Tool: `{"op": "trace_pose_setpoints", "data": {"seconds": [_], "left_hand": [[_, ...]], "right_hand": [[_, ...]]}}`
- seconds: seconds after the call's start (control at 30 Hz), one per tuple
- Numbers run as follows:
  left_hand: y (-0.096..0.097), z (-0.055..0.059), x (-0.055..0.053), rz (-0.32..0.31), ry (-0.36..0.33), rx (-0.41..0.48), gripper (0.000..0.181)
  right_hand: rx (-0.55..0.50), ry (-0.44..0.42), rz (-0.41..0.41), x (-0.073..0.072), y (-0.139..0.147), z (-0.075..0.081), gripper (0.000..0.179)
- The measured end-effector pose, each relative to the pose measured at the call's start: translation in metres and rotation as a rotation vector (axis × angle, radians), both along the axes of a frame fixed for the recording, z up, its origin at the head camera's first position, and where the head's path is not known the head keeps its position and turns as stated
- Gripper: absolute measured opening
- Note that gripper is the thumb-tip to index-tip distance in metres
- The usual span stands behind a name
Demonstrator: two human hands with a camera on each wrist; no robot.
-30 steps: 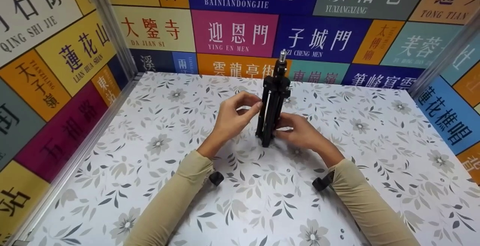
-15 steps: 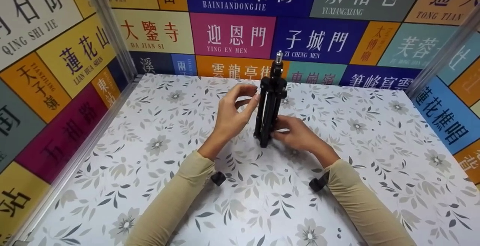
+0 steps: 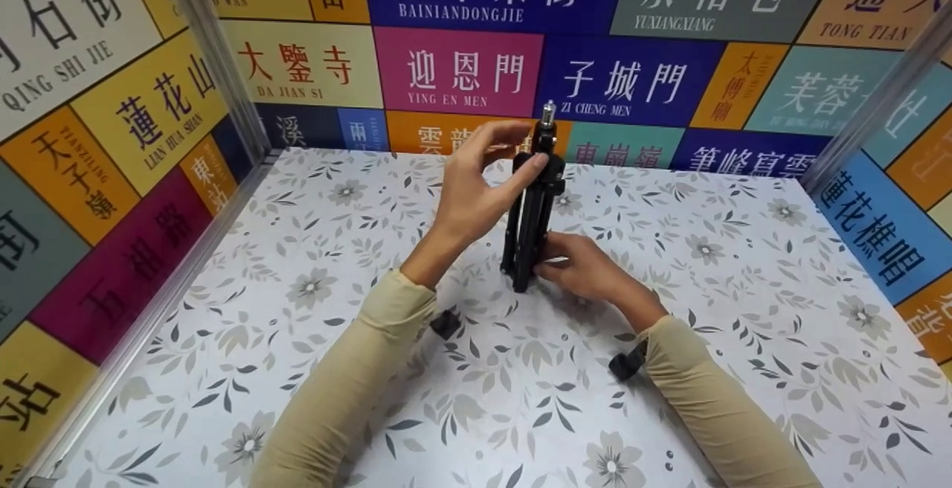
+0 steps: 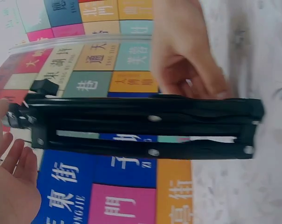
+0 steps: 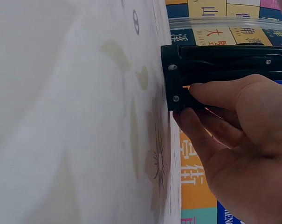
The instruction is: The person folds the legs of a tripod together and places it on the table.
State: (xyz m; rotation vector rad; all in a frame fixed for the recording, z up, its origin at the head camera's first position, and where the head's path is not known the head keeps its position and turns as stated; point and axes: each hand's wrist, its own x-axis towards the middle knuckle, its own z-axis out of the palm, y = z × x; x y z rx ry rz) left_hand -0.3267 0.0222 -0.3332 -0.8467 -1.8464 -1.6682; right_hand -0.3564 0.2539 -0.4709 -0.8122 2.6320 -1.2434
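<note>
A folded black tripod [image 3: 529, 228] with a silver stud on top stands nearly upright on the table. My left hand [image 3: 480, 183] is at its upper end, with bent, spread fingers and the thumb across the top of the legs. In the left wrist view, gaps show between the left hand's fingers [image 4: 22, 161] and the tripod [image 4: 145, 109]. Whether the thumb presses on it is hard to tell. Low down, my right hand [image 3: 584, 265] pinches the foot end of the legs. The right wrist view shows that thumb and index finger [image 5: 196, 130] at the tripod's bottom.
A floral-patterned cloth covers the table [image 3: 312, 384]. Behind it rises a wall [image 3: 454, 71] of coloured sign panels, with another panelled wall [image 3: 119, 250] on the left and one on the right. A black wrist mount sits at each sleeve.
My left hand has slid up from the middle of the tripod to its top. My right hand keeps its low hold, and the tripod has shifted slightly left in view.
</note>
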Motion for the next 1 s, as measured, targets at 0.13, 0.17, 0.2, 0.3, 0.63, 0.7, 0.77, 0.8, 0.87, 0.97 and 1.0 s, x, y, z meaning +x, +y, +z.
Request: {"op": "trace_pose_setpoints", "data": {"seconds": [0.13, 0.17, 0.2, 0.3, 0.63, 0.7, 0.77, 0.8, 0.87, 0.97, 1.0], "left_hand": [[0.005, 0.002, -0.014, -0.038, 0.011, -0.023, 0.042], [0.006, 0.001, -0.017, -0.047, 0.011, -0.028, 0.042], [0.006, 0.000, -0.020, -0.055, 0.015, -0.031, 0.043], [0.006, 0.000, -0.023, -0.073, 0.017, -0.033, 0.042], [-0.003, 0.000, -0.021, -0.085, 0.043, 0.004, 0.037], [-0.006, 0.000, -0.021, -0.099, 0.042, 0.029, 0.037], [-0.011, -0.001, -0.020, -0.104, 0.038, 0.060, 0.038], [-0.013, -0.002, -0.021, -0.101, 0.036, 0.075, 0.038], [-0.019, -0.005, -0.021, -0.102, 0.025, 0.118, 0.039], [-0.031, -0.011, -0.023, -0.077, 0.005, 0.177, 0.040], [-0.034, -0.014, -0.025, -0.072, -0.005, 0.200, 0.040]], "right_hand": [[-0.004, 0.002, 0.005, 0.000, 0.000, -0.001, 0.035], [-0.003, 0.001, 0.006, 0.000, 0.000, 0.000, 0.034], [-0.001, 0.001, 0.006, 0.000, -0.001, 0.000, 0.034], [0.007, 0.001, 0.000, 0.001, -0.001, 0.001, 0.035], [0.010, 0.020, 0.012, 0.001, 0.004, 0.007, 0.034], [-0.002, 0.018, 0.018, 0.001, 0.008, 0.009, 0.033], [-0.012, 0.007, 0.014, 0.000, 0.012, 0.011, 0.030], [-0.014, -0.001, 0.009, 0.000, 0.014, 0.013, 0.029], [-0.019, -0.015, -0.012, -0.001, 0.019, 0.017, 0.026], [-0.019, -0.016, -0.041, -0.004, 0.027, 0.023, 0.028], [-0.020, -0.013, -0.050, -0.005, 0.029, 0.025, 0.029]]}}
